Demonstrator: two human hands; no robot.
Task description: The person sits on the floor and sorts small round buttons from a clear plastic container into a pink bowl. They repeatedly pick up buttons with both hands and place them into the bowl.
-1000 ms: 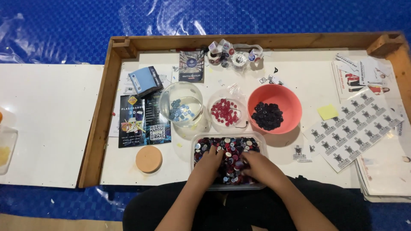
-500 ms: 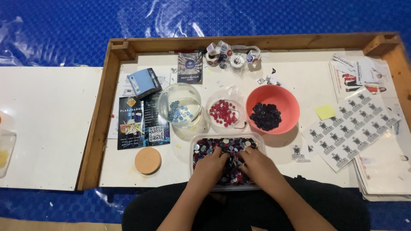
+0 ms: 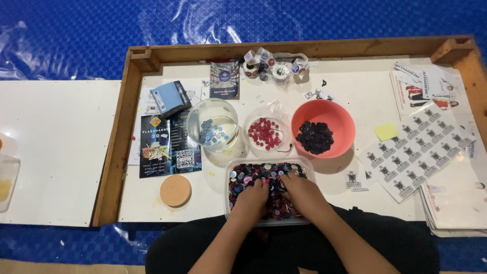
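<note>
A clear rectangular tub (image 3: 231, 170) full of mixed buttons sits at the near edge of the white tray surface. My left hand (image 3: 252, 197) and my right hand (image 3: 300, 192) both rest in the tub, fingers dug into the buttons; whether either pinches a button is hidden. Behind the tub stand a clear round bowl with blue buttons (image 3: 213, 131), a small clear dish of red buttons (image 3: 265, 133) and a coral bowl of dark buttons (image 3: 315, 136).
A wooden frame (image 3: 117, 147) borders the white board. Leaflets (image 3: 162, 144) and a blue box (image 3: 170, 98) lie left, a round cork lid (image 3: 175, 190) near left, sticker sheets (image 3: 416, 149) and papers right, tape rolls (image 3: 271, 65) at the back. Blue tarp surrounds.
Both hands have shifted slightly within the button tub, fingers working through the buttons. The view has drifted a little; the bowls stay where they were.
</note>
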